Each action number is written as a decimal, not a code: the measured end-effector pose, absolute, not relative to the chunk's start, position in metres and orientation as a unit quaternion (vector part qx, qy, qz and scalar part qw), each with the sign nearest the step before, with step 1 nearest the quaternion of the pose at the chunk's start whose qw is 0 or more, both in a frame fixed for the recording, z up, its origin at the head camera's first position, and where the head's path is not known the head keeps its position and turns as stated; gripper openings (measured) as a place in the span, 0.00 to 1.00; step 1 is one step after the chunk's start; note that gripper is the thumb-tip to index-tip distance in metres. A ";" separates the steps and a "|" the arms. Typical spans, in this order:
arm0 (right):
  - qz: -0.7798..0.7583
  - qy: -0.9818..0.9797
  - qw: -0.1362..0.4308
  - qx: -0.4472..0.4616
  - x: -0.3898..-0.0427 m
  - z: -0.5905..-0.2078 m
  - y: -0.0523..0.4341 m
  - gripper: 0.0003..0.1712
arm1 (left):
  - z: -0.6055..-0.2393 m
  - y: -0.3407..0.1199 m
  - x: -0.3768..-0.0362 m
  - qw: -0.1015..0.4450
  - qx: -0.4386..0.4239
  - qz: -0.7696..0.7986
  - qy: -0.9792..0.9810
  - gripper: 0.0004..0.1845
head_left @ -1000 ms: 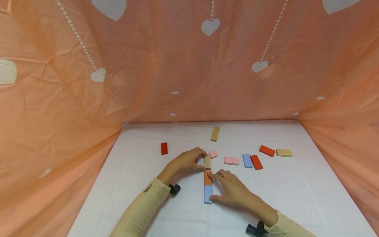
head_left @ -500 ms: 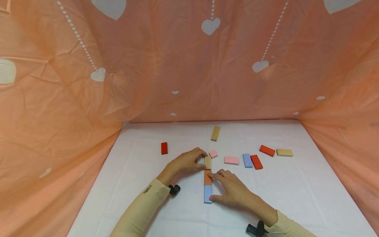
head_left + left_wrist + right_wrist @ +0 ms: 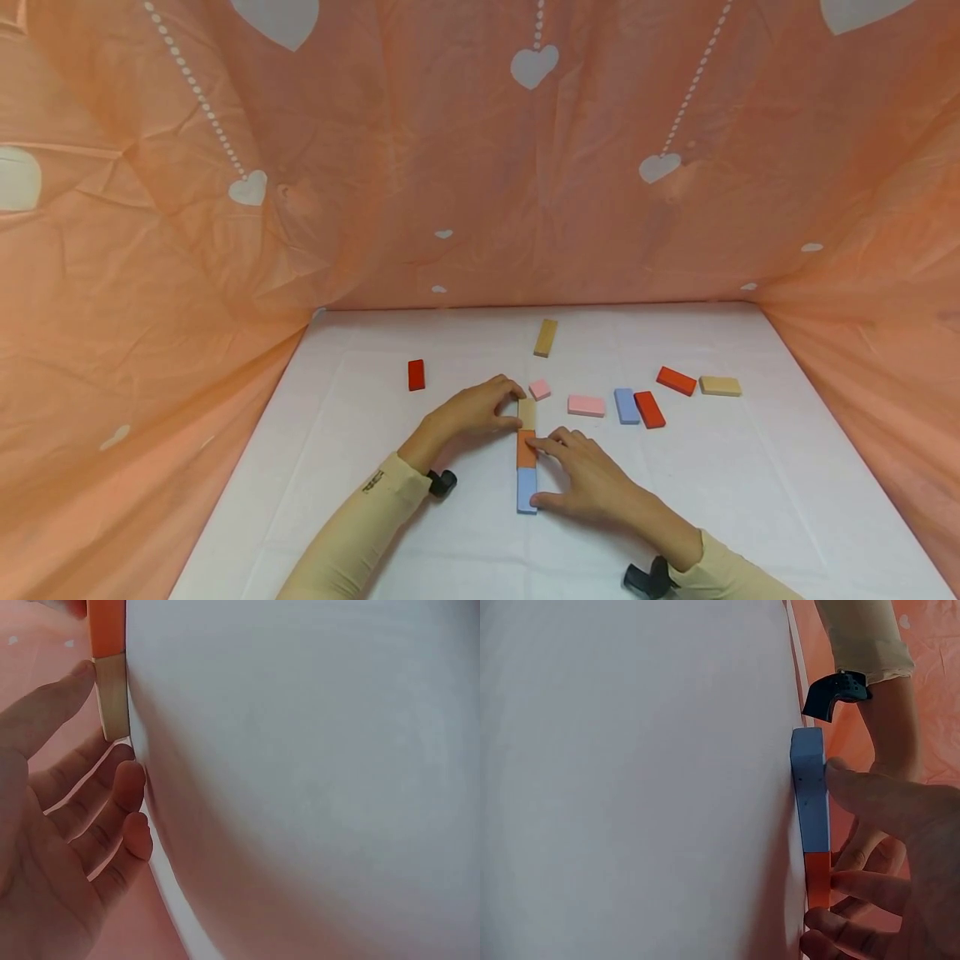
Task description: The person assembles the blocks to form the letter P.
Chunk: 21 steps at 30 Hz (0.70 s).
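Observation:
A blue block (image 3: 527,490), an orange block (image 3: 524,452) and a tan wooden block (image 3: 527,413) lie end to end in a straight row on the white tabletop. My left hand (image 3: 474,406) pinches the tan block, thumb near its orange end and index finger at the far end. In the left wrist view, the tan block (image 3: 112,697) meets the orange block (image 3: 106,628). My right hand (image 3: 588,479) rests against the row from the right. Its thumb touches the blue block (image 3: 811,799); its index fingertip lies on the orange block (image 3: 817,879).
Beyond the row lie a small pink block (image 3: 540,389), a longer pink block (image 3: 586,406) and a tan block (image 3: 546,338). Blue (image 3: 627,406), red (image 3: 649,410) and tan blocks (image 3: 720,386) are scattered right. A red block (image 3: 416,375) lies left. Orange cloth (image 3: 480,167) surrounds the table.
The tan block has shifted slightly toward the orange block, and the thin gap between them has closed. My right hand has stayed in place.

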State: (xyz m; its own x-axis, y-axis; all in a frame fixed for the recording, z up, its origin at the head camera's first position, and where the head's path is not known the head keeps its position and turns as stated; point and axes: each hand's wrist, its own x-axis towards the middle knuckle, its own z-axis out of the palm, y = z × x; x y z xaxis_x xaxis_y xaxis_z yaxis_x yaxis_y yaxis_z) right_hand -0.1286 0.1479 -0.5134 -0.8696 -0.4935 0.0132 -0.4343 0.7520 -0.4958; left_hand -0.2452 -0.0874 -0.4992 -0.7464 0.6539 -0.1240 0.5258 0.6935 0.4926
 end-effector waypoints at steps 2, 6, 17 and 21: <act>-0.250 0.934 0.060 -0.249 -0.129 -0.514 0.148 0.47 | -0.499 -0.088 -0.244 0.147 0.322 0.218 0.909 0.27; -0.248 0.934 0.060 -0.249 -0.129 -0.515 0.148 0.47 | -0.497 -0.088 -0.243 0.145 0.321 0.216 0.911 0.26; -0.246 0.934 0.058 -0.252 -0.128 -0.515 0.148 0.47 | -0.500 -0.092 -0.243 0.146 0.313 0.234 0.909 0.31; -0.245 0.933 0.051 -0.257 -0.129 -0.514 0.148 0.48 | -0.499 -0.100 -0.246 0.137 0.310 0.241 0.909 0.31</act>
